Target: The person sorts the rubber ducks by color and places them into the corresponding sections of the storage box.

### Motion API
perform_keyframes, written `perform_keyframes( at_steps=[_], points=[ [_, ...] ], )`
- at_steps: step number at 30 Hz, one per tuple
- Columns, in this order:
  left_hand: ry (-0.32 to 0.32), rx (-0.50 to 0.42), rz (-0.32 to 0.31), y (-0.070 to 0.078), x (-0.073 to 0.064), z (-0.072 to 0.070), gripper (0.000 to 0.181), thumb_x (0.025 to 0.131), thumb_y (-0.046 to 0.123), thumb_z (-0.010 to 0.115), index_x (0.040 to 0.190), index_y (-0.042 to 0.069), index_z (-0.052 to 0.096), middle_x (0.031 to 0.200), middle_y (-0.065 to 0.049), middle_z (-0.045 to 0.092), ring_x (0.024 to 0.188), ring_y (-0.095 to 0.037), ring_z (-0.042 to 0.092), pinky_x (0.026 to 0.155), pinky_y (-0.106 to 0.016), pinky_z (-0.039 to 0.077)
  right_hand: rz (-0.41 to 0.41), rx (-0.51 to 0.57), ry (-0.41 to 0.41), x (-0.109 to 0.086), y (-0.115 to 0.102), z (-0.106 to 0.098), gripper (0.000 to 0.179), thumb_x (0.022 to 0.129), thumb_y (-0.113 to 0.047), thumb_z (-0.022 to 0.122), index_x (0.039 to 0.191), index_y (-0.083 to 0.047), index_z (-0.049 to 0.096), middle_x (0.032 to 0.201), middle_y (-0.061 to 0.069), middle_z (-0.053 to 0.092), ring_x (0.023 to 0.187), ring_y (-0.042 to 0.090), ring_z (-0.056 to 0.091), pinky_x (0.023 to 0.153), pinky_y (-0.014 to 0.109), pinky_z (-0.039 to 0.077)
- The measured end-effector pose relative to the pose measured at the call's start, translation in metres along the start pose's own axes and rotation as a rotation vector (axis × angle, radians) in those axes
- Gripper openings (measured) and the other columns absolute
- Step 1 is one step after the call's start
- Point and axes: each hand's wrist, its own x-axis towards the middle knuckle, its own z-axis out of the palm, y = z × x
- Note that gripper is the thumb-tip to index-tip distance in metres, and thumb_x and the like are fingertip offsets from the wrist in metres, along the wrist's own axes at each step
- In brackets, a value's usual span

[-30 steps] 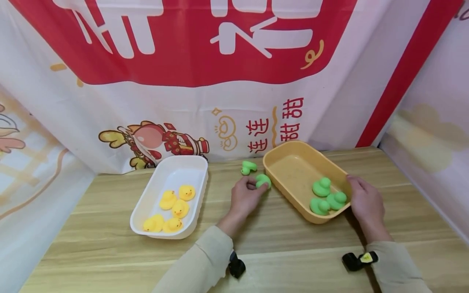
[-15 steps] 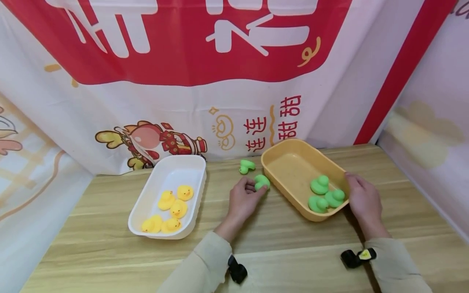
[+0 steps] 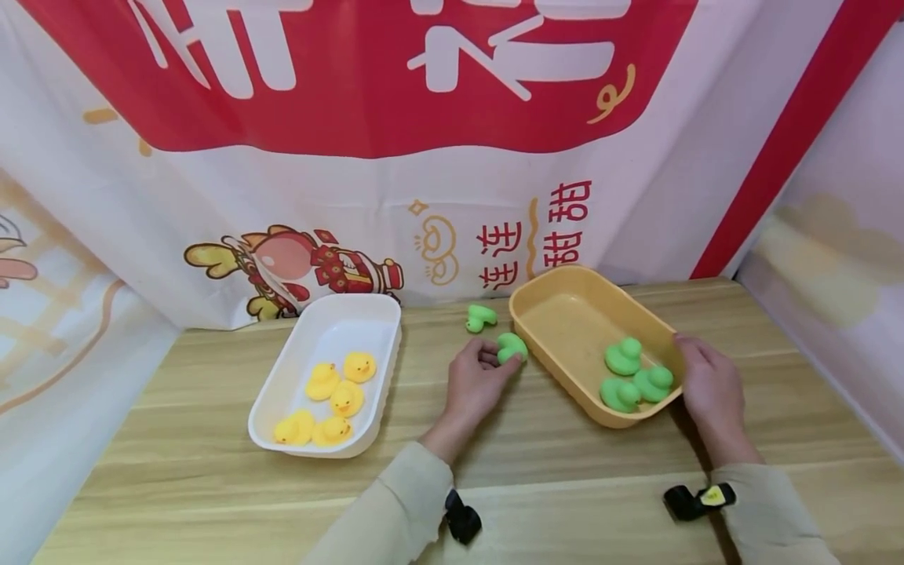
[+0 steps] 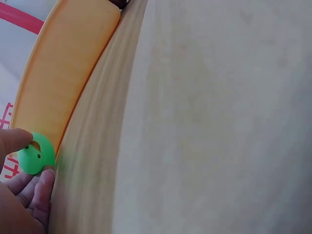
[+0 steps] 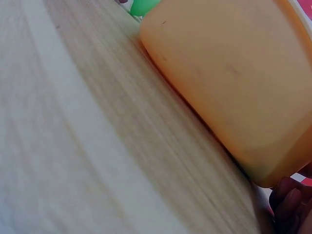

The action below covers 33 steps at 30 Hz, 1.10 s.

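Observation:
My left hand (image 3: 477, 380) pinches a green rubber duck (image 3: 512, 348) between thumb and fingers, just left of the orange tray. In the left wrist view the duck (image 4: 38, 155) shows its face, with the thumb over its beak. My right hand (image 3: 712, 390) grips the right rim of the orange tray (image 3: 565, 329); in the right wrist view its fingers (image 5: 287, 197) are at the tray's lower corner. Three green ducks (image 3: 625, 356) sit together in the tray's near end. Another green duck (image 3: 481, 317) lies tipped over on the table behind my left hand.
On the left stands a white tray (image 3: 332, 322) with several yellow ducks (image 3: 346, 399) in it. Both trays are on the wood-grain table (image 3: 212, 502). A printed cloth (image 3: 438, 173) hangs along the table's back edge.
The green duck in my left hand has turned and come up slightly between the fingers. My right hand keeps its grip on the orange tray. The head view has shifted a little.

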Motion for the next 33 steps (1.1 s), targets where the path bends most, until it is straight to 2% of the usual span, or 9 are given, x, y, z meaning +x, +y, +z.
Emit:
perform_keyframes(
  at_steps=[5, 10, 13, 16, 18, 23, 25, 31, 33],
  points=[
    [0.058, -0.061, 0.006, 0.012, 0.002, -0.001, 0.03, 0.086, 0.017, 0.089, 0.106, 0.002, 0.071, 0.095, -0.01, 0.072, 0.085, -0.015, 0.066, 0.077, -0.025, 0.057, -0.006, 0.003, 0.004, -0.002, 0.001, 0.0, 0.062, 0.111, -0.051, 0.037, 0.151, -0.011, 0.061, 0.163, 0.016, 0.051, 0.154, 0.044, 0.043, 0.127, 0.059, 0.033],
    [0.081, -0.1, 0.065, 0.037, 0.005, -0.001, 0.028, 0.089, 0.017, 0.087, 0.107, 0.003, 0.07, 0.095, -0.01, 0.072, 0.086, -0.015, 0.065, 0.076, -0.024, 0.056, -0.014, -0.003, 0.013, -0.001, 0.001, -0.001, 0.062, 0.111, -0.051, 0.036, 0.15, -0.011, 0.063, 0.163, 0.016, 0.051, 0.154, 0.045, 0.044, 0.126, 0.06, 0.034],
    [0.072, -0.115, 0.13, 0.055, 0.005, 0.003, 0.027, 0.089, 0.015, 0.086, 0.108, 0.002, 0.071, 0.095, -0.011, 0.072, 0.085, -0.014, 0.065, 0.076, -0.022, 0.056, -0.011, -0.007, 0.011, 0.0, 0.001, -0.002, 0.062, 0.111, -0.052, 0.036, 0.151, -0.013, 0.062, 0.164, 0.015, 0.05, 0.154, 0.045, 0.043, 0.126, 0.061, 0.033],
    [0.025, -0.094, 0.198, 0.07, 0.003, 0.011, 0.028, 0.089, 0.013, 0.086, 0.109, 0.001, 0.071, 0.097, -0.012, 0.073, 0.083, -0.012, 0.065, 0.075, -0.021, 0.057, -0.009, -0.01, 0.008, -0.001, 0.001, -0.003, 0.062, 0.111, -0.052, 0.035, 0.152, -0.014, 0.061, 0.165, 0.015, 0.05, 0.155, 0.045, 0.042, 0.126, 0.061, 0.032],
    [-0.027, -0.041, 0.242, 0.077, 0.003, 0.018, 0.029, 0.09, 0.013, 0.086, 0.111, 0.002, 0.072, 0.099, -0.012, 0.074, 0.083, -0.012, 0.066, 0.074, -0.019, 0.057, -0.011, -0.012, 0.004, -0.001, 0.001, -0.003, 0.063, 0.111, -0.053, 0.035, 0.152, -0.014, 0.061, 0.165, 0.015, 0.049, 0.155, 0.045, 0.042, 0.126, 0.061, 0.032],
    [-0.201, 0.265, 0.396, 0.084, 0.005, 0.039, 0.029, 0.095, 0.023, 0.084, 0.117, 0.007, 0.075, 0.103, -0.005, 0.075, 0.092, -0.016, 0.068, 0.078, -0.018, 0.052, -0.015, -0.017, 0.005, -0.002, 0.003, -0.004, 0.063, 0.111, -0.053, 0.034, 0.152, -0.014, 0.062, 0.164, 0.015, 0.049, 0.154, 0.046, 0.042, 0.126, 0.062, 0.032],
    [-0.256, 0.371, 0.434, 0.084, 0.008, 0.045, 0.028, 0.096, 0.025, 0.083, 0.118, 0.009, 0.076, 0.104, -0.002, 0.074, 0.096, -0.017, 0.068, 0.08, -0.019, 0.052, -0.013, -0.01, 0.008, -0.003, 0.003, -0.004, 0.062, 0.111, -0.052, 0.034, 0.151, -0.014, 0.062, 0.164, 0.015, 0.05, 0.154, 0.045, 0.043, 0.126, 0.061, 0.033],
    [-0.347, 0.565, 0.38, 0.079, 0.015, 0.052, 0.025, 0.093, 0.026, 0.085, 0.114, 0.013, 0.08, 0.101, 0.002, 0.077, 0.092, -0.008, 0.064, 0.083, -0.021, 0.053, -0.019, 0.002, 0.01, -0.003, 0.003, -0.002, 0.06, 0.111, -0.05, 0.035, 0.149, -0.013, 0.064, 0.163, 0.015, 0.052, 0.153, 0.044, 0.044, 0.124, 0.06, 0.034],
    [-0.375, 0.636, 0.386, 0.078, 0.016, 0.052, 0.025, 0.092, 0.029, 0.086, 0.113, 0.015, 0.081, 0.101, 0.003, 0.078, 0.091, -0.008, 0.064, 0.085, -0.023, 0.053, -0.022, -0.006, 0.008, -0.002, 0.003, -0.001, 0.061, 0.111, -0.05, 0.035, 0.151, -0.013, 0.063, 0.163, 0.015, 0.051, 0.154, 0.045, 0.043, 0.125, 0.061, 0.033]
  ],
)
